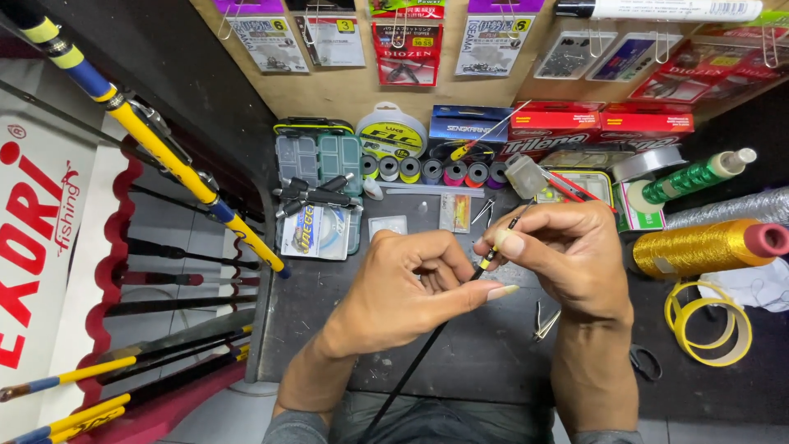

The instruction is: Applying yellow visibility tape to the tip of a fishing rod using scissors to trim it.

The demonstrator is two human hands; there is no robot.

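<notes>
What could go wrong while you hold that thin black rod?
The rod is very thin, and both hands, left and right, pinch it near the yellow band, so it might bend or snap. The gold spool lies on its side near the right wrist and could roll if bumped.

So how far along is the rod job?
Done: a yellow band already sits on the thin black rod. In hand: left hand and right hand pinch the rod there. Left: cannot tell; thread spools lie untouched behind.
</notes>
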